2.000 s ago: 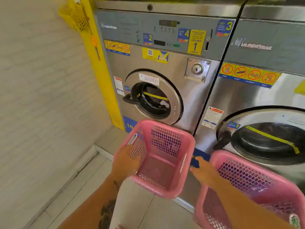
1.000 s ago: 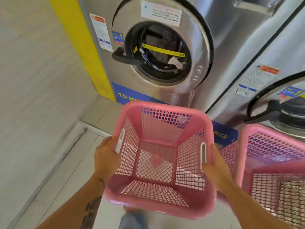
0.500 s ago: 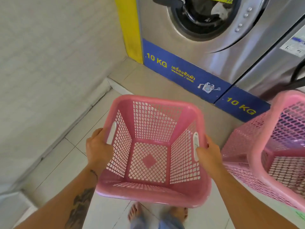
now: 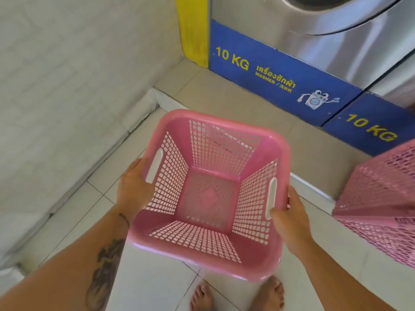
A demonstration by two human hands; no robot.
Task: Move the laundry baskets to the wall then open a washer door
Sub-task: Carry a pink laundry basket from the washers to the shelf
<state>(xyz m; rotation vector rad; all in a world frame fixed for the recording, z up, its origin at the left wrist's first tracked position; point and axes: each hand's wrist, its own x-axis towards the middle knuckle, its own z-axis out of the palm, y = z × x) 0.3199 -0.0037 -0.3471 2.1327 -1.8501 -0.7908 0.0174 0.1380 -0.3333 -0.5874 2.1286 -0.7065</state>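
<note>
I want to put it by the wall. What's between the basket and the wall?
Only bare floor tiles, seen in the head view, between the basket and the wall.

washer door (image 4: 332, 16) cut off at top edge, second pink basket (image 4: 381, 198) cropped at right, toes (image 4: 202, 297) clipped below

Bright even daylight, edges bowed, slight blur.

Bare floor (image 4: 74, 212) lies open toward the wall (image 4: 67, 75); second basket (image 4: 381, 198) crowds the right.
</note>
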